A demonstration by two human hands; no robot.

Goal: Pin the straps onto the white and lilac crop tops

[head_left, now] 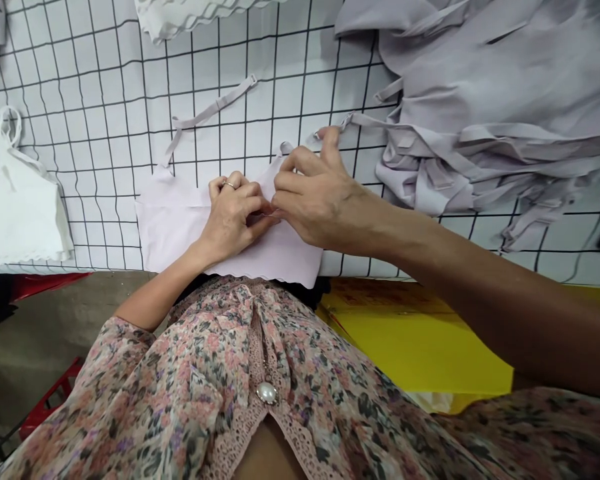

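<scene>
A pale lilac camisole bra top (173, 230) lies flat at the table's near edge, its scalloped hem toward me. One thin strap (200, 119) stretches up and to the right over the grid cloth. My left hand (237, 210), with a ring on one finger, pinches the fabric at the middle of the top. Right beside it, my right hand (313, 190) also pinches the top's upper edge, the fingertips of both hands nearly meeting. Its index finger sticks out by the other strap's metal-looking adjuster (347, 121). What exactly lies between the fingertips is hidden.
A heap of lilac tops (460, 100) with tangled straps covers the table's right side. White tops (23, 207) are stacked at the left, and another white garment (180, 17) lies at the far edge. Below the table stands a yellow box (410, 347).
</scene>
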